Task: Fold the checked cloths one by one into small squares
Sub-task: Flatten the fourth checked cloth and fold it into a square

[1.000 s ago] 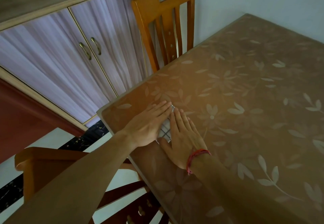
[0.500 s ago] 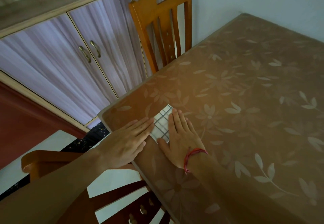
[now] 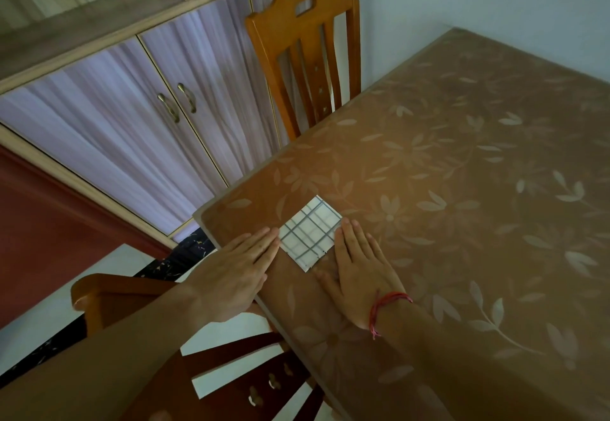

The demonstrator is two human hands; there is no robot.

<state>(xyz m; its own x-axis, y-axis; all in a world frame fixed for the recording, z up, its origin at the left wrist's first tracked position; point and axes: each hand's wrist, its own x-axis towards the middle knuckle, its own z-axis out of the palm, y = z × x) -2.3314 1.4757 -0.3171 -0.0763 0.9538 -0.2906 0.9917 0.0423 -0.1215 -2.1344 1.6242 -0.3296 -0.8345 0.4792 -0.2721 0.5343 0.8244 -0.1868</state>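
Both hands, the left hand [image 3: 236,270] and right hand [image 3: 358,264], are lying flat and gripping nothing, flanking the folded cloth [image 3: 310,232] near the table [image 3: 462,189] corner, seemingly squaring its edges.

The cloth [image 3: 310,232] is marked with dark blue-grey checks on white, and the table [image 3: 478,163] is covered in brown printed with pale leaves and flowers. The chair [image 3: 297,23] is finished in orange-brown wood, the cabinet doors [image 3: 115,130] are streaked lilac and white, and the wristband [image 3: 384,300] is red.
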